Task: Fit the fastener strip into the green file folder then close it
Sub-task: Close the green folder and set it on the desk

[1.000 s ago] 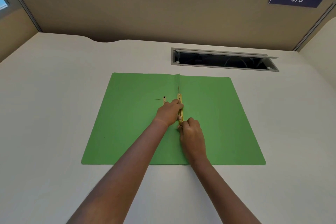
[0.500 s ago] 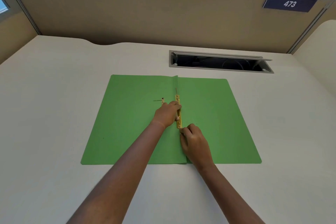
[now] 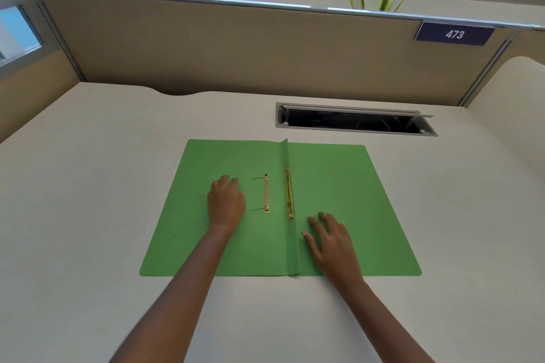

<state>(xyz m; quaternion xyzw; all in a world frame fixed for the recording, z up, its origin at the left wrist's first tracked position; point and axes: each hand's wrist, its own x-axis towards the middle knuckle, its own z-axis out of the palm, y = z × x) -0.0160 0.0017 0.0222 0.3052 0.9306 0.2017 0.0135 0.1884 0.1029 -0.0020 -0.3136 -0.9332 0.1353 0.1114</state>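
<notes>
I see the folder (image 3: pixel 339 200) open flat, mid-surface; gold strip (image 3: pixel 289 196) along its crease, gold bar (image 3: pixel 266 196) beside. My left hand (image 3: pixel 226 203) and right hand (image 3: pixel 331 240) lie flat, empty.

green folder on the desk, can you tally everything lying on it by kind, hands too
gold metal fastener pieces: 2, one along the spine fold and one on the left flap
hands resting on the green file folder: 2, left hand and right hand, both open, holding nothing
total: 4
</notes>
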